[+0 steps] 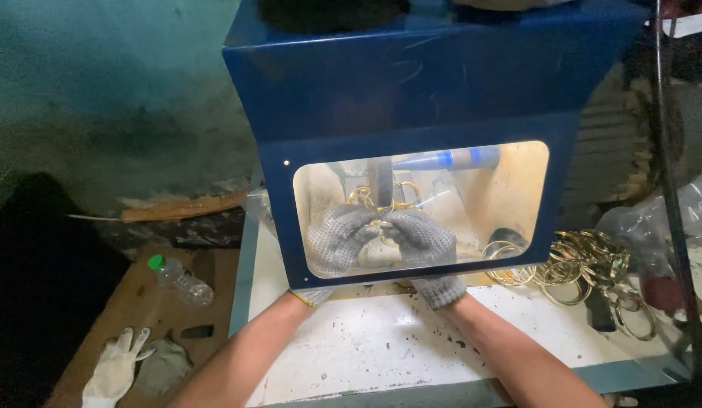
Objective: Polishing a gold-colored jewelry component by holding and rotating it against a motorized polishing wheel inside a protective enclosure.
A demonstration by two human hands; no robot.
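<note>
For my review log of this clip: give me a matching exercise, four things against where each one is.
1. plastic bottle
2. loose white glove
3. heap of gold rings
4. gold ring held by left hand and right hand

a. behind the blue hood's window
b. right, on the bench
c. bottom-left corner
d. left, on the brown board

Pairs: 1-d, 2-c, 3-b, 4-a
</note>
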